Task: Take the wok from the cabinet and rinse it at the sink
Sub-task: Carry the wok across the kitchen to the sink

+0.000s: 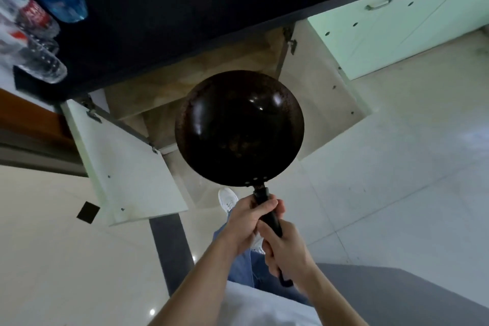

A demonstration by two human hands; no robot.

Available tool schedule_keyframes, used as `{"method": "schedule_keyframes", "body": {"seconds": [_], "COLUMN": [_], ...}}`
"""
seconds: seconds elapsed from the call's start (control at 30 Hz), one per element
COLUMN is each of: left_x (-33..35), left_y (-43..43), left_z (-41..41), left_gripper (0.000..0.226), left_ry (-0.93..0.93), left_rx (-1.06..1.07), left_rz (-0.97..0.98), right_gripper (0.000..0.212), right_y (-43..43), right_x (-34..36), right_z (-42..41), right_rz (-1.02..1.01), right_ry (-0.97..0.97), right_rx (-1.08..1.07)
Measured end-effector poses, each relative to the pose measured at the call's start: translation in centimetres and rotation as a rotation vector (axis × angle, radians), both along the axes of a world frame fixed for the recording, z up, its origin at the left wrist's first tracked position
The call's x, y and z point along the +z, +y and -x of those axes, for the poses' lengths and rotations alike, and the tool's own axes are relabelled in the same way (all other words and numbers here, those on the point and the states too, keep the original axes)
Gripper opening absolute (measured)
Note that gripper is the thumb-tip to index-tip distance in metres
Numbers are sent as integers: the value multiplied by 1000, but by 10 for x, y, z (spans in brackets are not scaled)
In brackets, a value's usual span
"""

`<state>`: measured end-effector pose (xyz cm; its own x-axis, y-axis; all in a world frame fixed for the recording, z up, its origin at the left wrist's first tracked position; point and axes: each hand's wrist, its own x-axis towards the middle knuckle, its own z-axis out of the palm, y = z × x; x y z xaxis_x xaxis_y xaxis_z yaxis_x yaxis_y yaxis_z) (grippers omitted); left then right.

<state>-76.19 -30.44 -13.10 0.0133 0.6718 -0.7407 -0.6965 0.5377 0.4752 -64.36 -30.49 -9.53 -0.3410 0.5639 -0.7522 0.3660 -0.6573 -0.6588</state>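
Note:
A round black wok [239, 128] with a long black handle hangs in the air in front of the open cabinet [185, 79], its dark bowl facing up. Both hands hold the handle. My left hand [248, 222] wraps the part nearer the bowl. My right hand [287, 249] grips lower down, near the handle's end. The cabinet's two pale doors stand wide open, one to the left [127, 164] and one to the right [322, 103]. No sink is in view.
A dark countertop [172, 8] runs above the cabinet, with several plastic bottles [39, 21] at its left end. Pale green cabinet doors [397, 32] with metal handles lie to the right. Glossy white floor tiles [397, 180] spread below. A grey surface [397, 296] sits at the bottom right.

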Motion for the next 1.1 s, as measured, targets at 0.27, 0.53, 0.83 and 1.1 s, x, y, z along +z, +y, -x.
{"method": "schedule_keyframes", "body": {"seconds": [0.27,0.53,0.83,1.1], "left_x": [68,132,166,161], "left_y": [30,91,168,211], "left_z": [4,6,-11,-38], "left_gripper": [4,6,10,27], "left_ry": [103,102,56,-39], "left_rx": [-108,-278,-542,-767], "left_rz": [-147,-296,-422,-380], "right_gripper": [31,27,23,22], "right_y": [13,52,99,119], "right_x": [61,123,156,150], "right_z": [6,10,12,3], "right_rz": [-145,-264,-324,-374], "right_ry": [75,89,79,63], "right_rx": [-116,-284,-592,-799]}}
